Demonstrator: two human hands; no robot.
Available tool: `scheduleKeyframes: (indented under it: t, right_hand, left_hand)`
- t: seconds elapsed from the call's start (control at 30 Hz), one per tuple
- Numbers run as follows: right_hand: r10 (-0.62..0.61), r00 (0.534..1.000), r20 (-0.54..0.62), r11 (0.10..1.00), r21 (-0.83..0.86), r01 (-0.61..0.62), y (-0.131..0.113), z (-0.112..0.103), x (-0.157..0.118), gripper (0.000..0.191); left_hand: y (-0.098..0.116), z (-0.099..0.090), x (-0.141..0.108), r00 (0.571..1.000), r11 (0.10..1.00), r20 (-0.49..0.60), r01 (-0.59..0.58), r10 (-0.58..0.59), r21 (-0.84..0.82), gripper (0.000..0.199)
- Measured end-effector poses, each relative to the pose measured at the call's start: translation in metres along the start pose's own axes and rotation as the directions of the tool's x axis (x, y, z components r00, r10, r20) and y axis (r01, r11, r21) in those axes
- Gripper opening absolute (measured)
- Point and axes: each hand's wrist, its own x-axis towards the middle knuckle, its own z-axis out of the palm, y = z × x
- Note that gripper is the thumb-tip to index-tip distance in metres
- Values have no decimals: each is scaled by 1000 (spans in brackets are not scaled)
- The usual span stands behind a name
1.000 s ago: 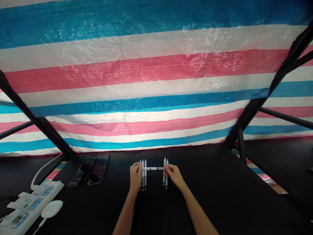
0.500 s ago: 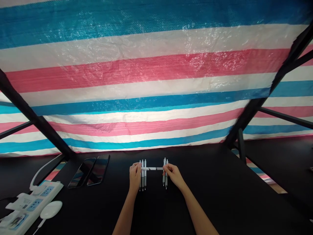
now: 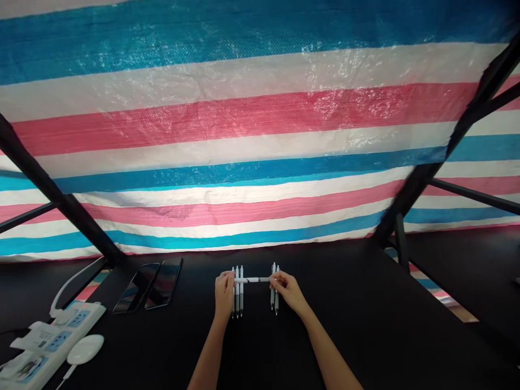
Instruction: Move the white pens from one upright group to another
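A white pen with a grey grip [image 3: 254,280] lies crosswise between my two hands. My left hand [image 3: 225,284] pinches one end of it, and the fingers of my right hand [image 3: 285,283] close on the grey end. Under the left end is a row of white-and-grey pens [image 3: 241,298], side by side and pointing toward me. Below the right end are two similar pens [image 3: 277,302], partly covered by my right fingertips. The crosswise pen bridges both groups; whether it touches them I cannot tell.
Two dark phones [image 3: 136,287] lie on the black table [image 3: 260,346] to the left. Nearer on that side are a white power strip [image 3: 60,341] with plugs and a round white charger [image 3: 85,349]. Black frame bars [image 3: 396,211] and a striped sheet [image 3: 260,211] close off the back.
My right fingers have shifted very slightly at the grey end of the pen. Otherwise the hands and pens are where they were.
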Motion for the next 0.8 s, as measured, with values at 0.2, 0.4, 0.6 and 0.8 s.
scheduleKeyframes:
  t: [0.2, 0.4, 0.6, 0.8]
  right_hand:
    - [5, 999, -45, 1000, -6, -5, 0, 1, 0, 46]
    - [-1, 1000, -18, 1000, 18, 1, 0, 1, 1, 38]
    - [-2, 999, -34, 996, -86, -1, -9, 1, -2, 50]
    - [2, 999, -34, 1000, -4, -2, -6, 0, -1, 40]
  left_hand:
    - [-1, 0, 0, 1000, 1000, -7, -17, 17, -2, 43]
    - [0, -1, 0, 1000, 1000, -12, -9, 9, 0, 43]
    - [1, -1, 0, 1000, 1000, -1, -22, 22, 0, 42]
    - [0, -1, 0, 1000, 1000, -4, 8, -8, 2, 42]
